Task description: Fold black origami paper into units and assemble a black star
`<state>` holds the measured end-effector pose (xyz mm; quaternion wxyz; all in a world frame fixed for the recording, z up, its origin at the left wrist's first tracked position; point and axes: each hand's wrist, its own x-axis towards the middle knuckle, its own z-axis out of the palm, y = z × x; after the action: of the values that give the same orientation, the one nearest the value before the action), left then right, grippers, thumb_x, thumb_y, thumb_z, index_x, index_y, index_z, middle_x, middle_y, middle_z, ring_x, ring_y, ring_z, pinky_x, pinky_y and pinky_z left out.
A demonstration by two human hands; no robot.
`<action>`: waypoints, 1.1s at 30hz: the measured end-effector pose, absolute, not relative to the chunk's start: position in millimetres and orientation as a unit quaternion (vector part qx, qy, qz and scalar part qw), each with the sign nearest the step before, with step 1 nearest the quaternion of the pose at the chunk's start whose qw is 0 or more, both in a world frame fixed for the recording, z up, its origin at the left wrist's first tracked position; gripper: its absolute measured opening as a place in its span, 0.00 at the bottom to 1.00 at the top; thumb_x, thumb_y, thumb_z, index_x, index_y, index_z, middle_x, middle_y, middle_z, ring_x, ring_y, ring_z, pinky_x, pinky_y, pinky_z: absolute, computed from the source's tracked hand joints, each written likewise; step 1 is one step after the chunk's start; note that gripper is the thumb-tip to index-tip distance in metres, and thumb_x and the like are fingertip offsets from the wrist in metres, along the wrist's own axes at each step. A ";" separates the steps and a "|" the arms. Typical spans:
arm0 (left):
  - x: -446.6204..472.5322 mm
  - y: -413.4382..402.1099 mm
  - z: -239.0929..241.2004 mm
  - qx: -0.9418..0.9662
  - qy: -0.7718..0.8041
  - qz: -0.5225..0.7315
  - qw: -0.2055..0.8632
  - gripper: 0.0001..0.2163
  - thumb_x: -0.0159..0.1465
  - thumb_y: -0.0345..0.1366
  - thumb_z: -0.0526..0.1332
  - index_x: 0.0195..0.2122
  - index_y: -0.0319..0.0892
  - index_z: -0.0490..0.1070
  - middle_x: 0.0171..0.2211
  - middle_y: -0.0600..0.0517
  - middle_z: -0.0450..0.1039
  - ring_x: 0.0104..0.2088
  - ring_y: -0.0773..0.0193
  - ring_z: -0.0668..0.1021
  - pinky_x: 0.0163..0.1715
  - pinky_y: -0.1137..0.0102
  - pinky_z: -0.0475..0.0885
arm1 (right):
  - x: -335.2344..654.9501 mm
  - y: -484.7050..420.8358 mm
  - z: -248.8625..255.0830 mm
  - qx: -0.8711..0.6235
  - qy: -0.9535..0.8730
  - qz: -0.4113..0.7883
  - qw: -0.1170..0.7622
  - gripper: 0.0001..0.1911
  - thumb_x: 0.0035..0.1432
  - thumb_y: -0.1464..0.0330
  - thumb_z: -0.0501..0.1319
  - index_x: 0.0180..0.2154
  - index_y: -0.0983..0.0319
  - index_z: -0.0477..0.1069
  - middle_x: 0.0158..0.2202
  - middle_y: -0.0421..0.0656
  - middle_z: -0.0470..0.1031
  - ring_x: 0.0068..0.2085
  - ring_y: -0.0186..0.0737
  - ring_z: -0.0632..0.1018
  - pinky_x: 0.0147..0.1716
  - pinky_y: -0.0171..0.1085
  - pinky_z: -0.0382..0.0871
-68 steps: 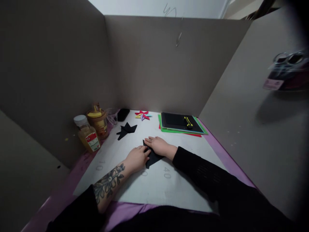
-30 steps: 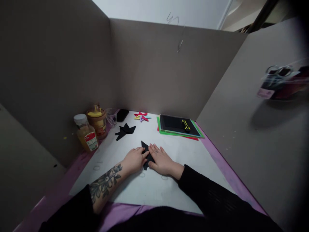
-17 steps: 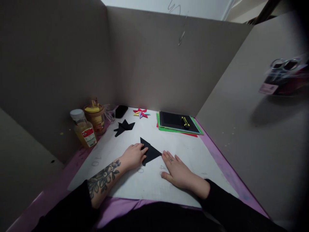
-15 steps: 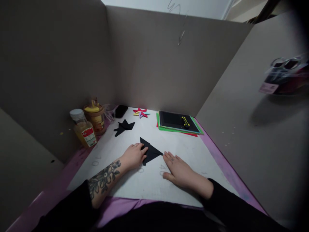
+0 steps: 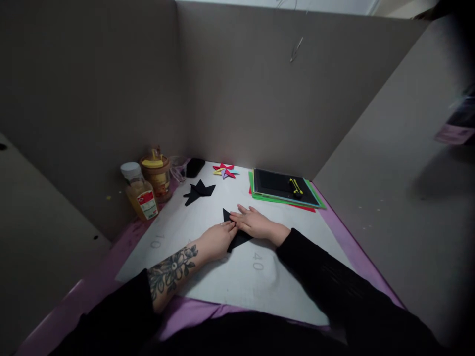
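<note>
A folded piece of black paper (image 5: 240,241) lies on the white sheet in front of me, a pointed corner showing at its upper left. My left hand (image 5: 217,241) rests on its left side, fingers stretched over the paper and partly hidden. Across the upper part of the paper lies my right hand (image 5: 256,223), flat with fingers apart, its fingertips close to the left ones. The two hands cover much of the folded shape. Farther back to the left is another folded black paper piece (image 5: 200,192) with several points.
A juice bottle (image 5: 140,193), a brown cup (image 5: 158,175), a clear cup (image 5: 178,169) and a black phone (image 5: 195,167) stand or lie at back left. Behind are a colourful paper star (image 5: 225,171) and a paper stack (image 5: 278,185) bearing a yellow-black tool (image 5: 296,188). Grey panels (image 5: 260,99) enclose the table.
My right hand has moved left and up from beside the paper's right tip onto the paper. My left hand stays on it. The view has shifted slightly.
</note>
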<state>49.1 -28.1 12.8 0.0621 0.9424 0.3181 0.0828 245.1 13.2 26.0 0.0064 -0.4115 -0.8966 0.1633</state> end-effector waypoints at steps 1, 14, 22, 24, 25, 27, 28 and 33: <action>49.3 -27.9 12.8 0.943 0.316 0.084 0.065 0.26 0.56 0.25 0.55 0.58 0.32 0.59 0.57 0.38 0.63 0.59 0.53 0.64 0.57 0.62 0.61 | 242.7 16.1 26.2 -0.412 -0.897 0.161 0.003 0.26 0.66 0.57 0.40 0.61 0.56 0.57 0.64 0.42 0.56 0.66 0.53 0.47 0.59 0.60 0.43; 50.5 -28.2 15.6 0.941 0.324 0.081 0.052 0.22 0.53 0.25 0.55 0.51 0.34 0.67 0.48 0.41 0.72 0.49 0.53 0.73 0.51 0.62 0.66 | 191.9 32.7 38.1 -0.452 -0.888 0.068 -0.052 0.20 0.64 0.58 0.46 0.51 0.56 0.68 0.62 0.44 0.60 0.64 0.60 0.51 0.53 0.67 0.48; 50.5 -31.1 13.3 0.940 0.323 0.101 0.043 0.21 0.54 0.27 0.57 0.51 0.34 0.67 0.48 0.39 0.72 0.50 0.52 0.73 0.50 0.61 0.67 | 191.2 31.3 34.8 -0.479 -0.873 0.076 -0.046 0.24 0.63 0.56 0.46 0.57 0.55 0.63 0.63 0.43 0.57 0.64 0.59 0.50 0.53 0.65 0.49; 50.4 -30.0 10.5 0.940 0.325 0.099 0.032 0.21 0.55 0.28 0.56 0.52 0.33 0.67 0.49 0.38 0.72 0.51 0.51 0.72 0.50 0.61 0.67 | 199.7 26.4 33.3 -0.488 -0.864 0.112 -0.042 0.25 0.64 0.57 0.43 0.60 0.54 0.59 0.65 0.42 0.52 0.65 0.58 0.49 0.54 0.64 0.50; 50.4 -29.3 9.4 0.941 0.324 0.097 0.025 0.21 0.55 0.28 0.56 0.52 0.32 0.67 0.50 0.38 0.71 0.51 0.51 0.72 0.51 0.62 0.66 | 204.7 23.2 32.2 -0.494 -0.859 0.130 -0.041 0.26 0.65 0.57 0.42 0.61 0.54 0.57 0.66 0.41 0.50 0.65 0.58 0.48 0.54 0.64 0.50; 50.6 -27.9 8.2 0.944 0.315 0.092 0.016 0.22 0.55 0.28 0.56 0.53 0.31 0.66 0.52 0.38 0.70 0.54 0.52 0.70 0.53 0.63 0.65 | 214.9 15.3 30.0 -0.505 -0.850 0.146 -0.036 0.26 0.65 0.57 0.40 0.61 0.54 0.56 0.66 0.39 0.49 0.65 0.57 0.48 0.55 0.64 0.49; 50.8 -27.5 7.9 0.946 0.310 0.090 0.013 0.23 0.55 0.28 0.55 0.53 0.31 0.66 0.52 0.38 0.69 0.54 0.53 0.70 0.54 0.63 0.64 | 219.7 10.5 28.9 -0.509 -0.848 0.144 -0.032 0.26 0.65 0.58 0.40 0.61 0.55 0.56 0.66 0.39 0.49 0.65 0.57 0.48 0.55 0.64 0.49; 50.5 -28.1 8.4 0.945 0.319 0.074 0.004 0.23 0.56 0.29 0.54 0.55 0.32 0.65 0.54 0.39 0.69 0.55 0.54 0.70 0.55 0.64 0.63 | 239.3 -19.5 26.1 -0.528 -0.843 0.102 -0.011 0.26 0.64 0.60 0.42 0.61 0.59 0.58 0.65 0.41 0.53 0.65 0.55 0.52 0.57 0.60 0.49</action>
<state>50.5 -28.1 8.4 0.0043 0.9447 0.3195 0.0744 239.3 -19.5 26.1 -0.0107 -0.5284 -0.8428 0.1018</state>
